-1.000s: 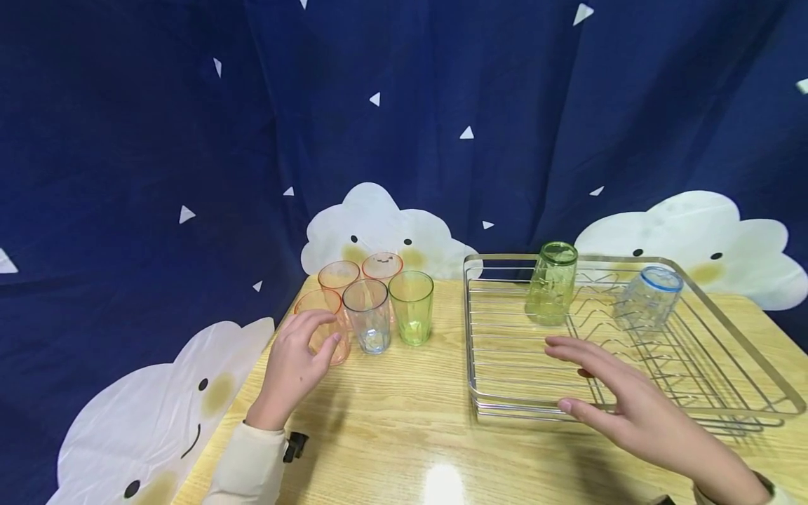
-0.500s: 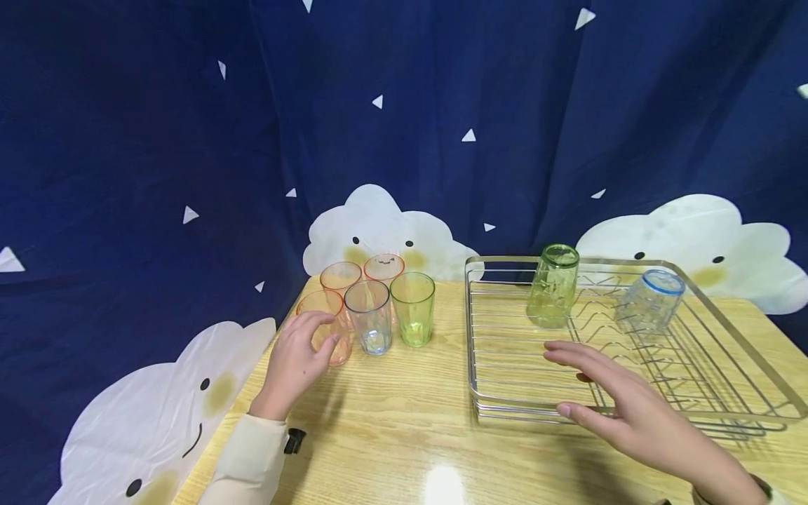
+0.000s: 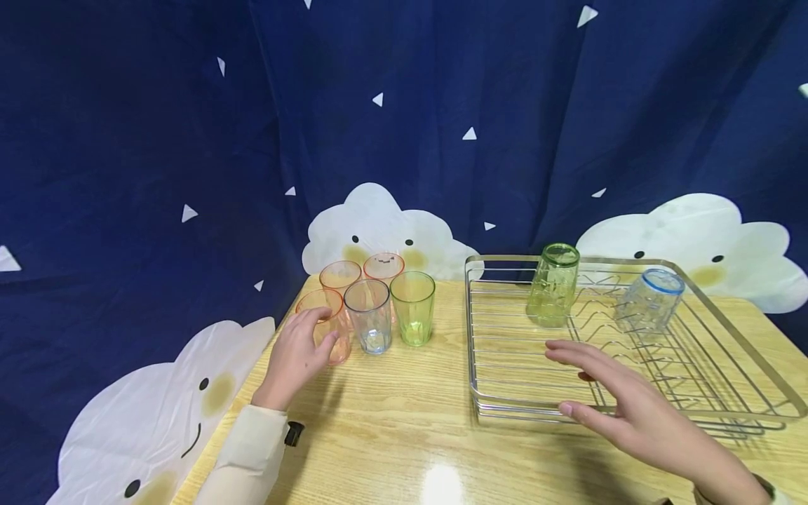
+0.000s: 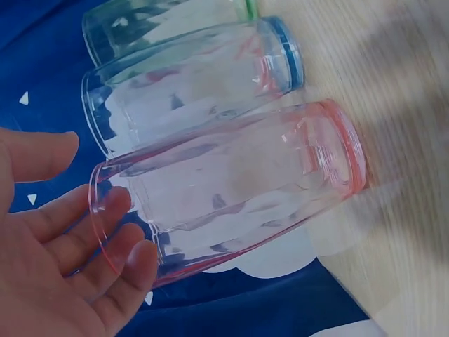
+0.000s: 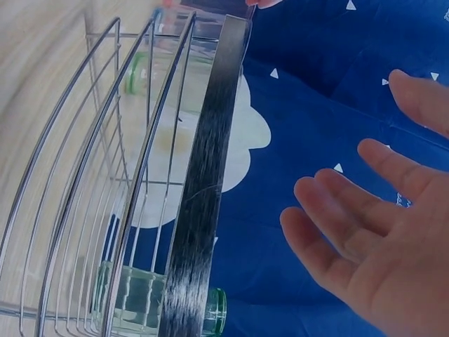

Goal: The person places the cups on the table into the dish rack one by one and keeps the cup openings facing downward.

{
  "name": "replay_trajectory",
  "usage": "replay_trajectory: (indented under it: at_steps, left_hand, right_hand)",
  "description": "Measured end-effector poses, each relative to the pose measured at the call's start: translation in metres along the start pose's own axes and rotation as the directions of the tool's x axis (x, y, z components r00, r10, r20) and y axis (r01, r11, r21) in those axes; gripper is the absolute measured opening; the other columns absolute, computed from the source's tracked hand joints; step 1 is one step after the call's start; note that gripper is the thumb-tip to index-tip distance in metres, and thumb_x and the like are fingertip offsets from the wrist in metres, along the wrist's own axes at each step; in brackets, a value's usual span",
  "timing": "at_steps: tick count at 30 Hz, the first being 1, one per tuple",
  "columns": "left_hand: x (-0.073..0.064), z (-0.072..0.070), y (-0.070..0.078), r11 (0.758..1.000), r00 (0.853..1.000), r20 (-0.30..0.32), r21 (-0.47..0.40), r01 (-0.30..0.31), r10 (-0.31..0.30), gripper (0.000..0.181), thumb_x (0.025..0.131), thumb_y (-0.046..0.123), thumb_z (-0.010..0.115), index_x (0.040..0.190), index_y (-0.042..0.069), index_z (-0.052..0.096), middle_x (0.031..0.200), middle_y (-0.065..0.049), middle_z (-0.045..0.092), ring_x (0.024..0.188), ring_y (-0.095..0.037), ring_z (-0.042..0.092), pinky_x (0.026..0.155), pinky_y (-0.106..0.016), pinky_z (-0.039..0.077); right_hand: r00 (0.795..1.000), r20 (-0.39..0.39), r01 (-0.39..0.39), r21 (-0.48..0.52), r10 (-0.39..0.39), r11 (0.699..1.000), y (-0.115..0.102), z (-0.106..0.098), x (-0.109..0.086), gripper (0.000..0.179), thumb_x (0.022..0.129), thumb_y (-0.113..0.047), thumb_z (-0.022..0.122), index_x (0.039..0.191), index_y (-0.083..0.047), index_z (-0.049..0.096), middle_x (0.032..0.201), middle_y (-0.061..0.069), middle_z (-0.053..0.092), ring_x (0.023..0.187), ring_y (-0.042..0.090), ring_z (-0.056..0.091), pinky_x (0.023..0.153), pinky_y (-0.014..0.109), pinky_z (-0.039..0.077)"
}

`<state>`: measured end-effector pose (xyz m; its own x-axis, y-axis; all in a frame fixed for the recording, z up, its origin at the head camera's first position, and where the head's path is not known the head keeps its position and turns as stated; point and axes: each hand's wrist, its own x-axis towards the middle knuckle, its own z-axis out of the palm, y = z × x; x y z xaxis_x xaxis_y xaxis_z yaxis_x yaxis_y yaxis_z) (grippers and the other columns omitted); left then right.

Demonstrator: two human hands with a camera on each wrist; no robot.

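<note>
My left hand [image 3: 292,359] is at the upper part of the nearest orange-pink glass [image 3: 339,342], which stands upright on the table. In the left wrist view its fingers lie beside the rim of that glass [image 4: 238,186], while the thumb is held apart from it. A clear glass with a blue tint [image 3: 372,319] stands close by, with a green glass [image 3: 413,308] to its right. Two more orange-rimmed glasses, one of them [image 3: 339,275] at the left, are behind. My right hand [image 3: 631,407] hovers over the front of the wire dish rack [image 3: 472,351], fingers extended, holding nothing.
In the rack, a green glass [image 3: 552,287] and a blue-rimmed clear glass [image 3: 650,301] are upside down, the blue one leaning. The wooden table [image 3: 391,428] reaches back to a dark blue curtain [image 3: 404,105] with clouds. Its left edge runs close to my left arm.
My left hand has edged slightly up and forward, closer over the nearest orange-pink glass. The right hand, the rack and the glasses stay where they were.
</note>
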<state>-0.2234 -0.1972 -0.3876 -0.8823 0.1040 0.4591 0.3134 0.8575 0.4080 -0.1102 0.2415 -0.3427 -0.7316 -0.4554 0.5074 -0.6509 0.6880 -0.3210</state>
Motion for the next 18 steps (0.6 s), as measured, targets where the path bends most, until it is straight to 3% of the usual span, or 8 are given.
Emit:
replay_trajectory:
  at_steps: [5,9,18]
  left_hand:
    - [0.0033,0.0031,-0.0038,0.999,0.998,0.053,-0.011,0.033,-0.032,0.038,0.088,0.018,0.069,0.122,0.002,0.064,0.120,-0.017,0.070,0.119,-0.036,0.058,0.100,-0.051,0.047]
    - [0.0057,0.0052,-0.0045,0.999,0.995,0.080,-0.006,0.053,-0.052,0.036,0.089,0.020,0.068,0.121,0.002,0.066,0.119,-0.016,0.070,0.120,-0.035,0.056,0.098,-0.051,0.048]
    - [0.0051,0.0074,-0.0018,0.997,0.997,0.055,0.048,0.057,-0.060,0.022,0.090,0.012,0.065,0.109,0.003,0.071,0.107,-0.012,0.074,0.111,-0.031,0.058,0.089,-0.050,0.051]
  right_hand:
    - [1.000,0.001,-0.005,-0.009,0.005,1.000,0.0001,0.0008,-0.0017,0.073,0.076,-0.008,0.083,0.141,-0.023,0.052,0.144,-0.009,0.053,0.132,-0.015,0.040,0.094,0.002,0.043]
    - [1.000,-0.003,-0.007,-0.009,0.007,1.000,0.0002,0.0005,-0.0027,0.074,0.076,-0.008,0.083,0.141,-0.023,0.052,0.144,-0.006,0.054,0.132,-0.014,0.040,0.094,0.001,0.042]
    - [1.000,-0.001,-0.021,0.005,0.021,1.000,0.0014,-0.0006,-0.0037,0.073,0.077,-0.007,0.082,0.141,-0.024,0.052,0.145,-0.010,0.051,0.130,-0.014,0.042,0.092,0.003,0.043]
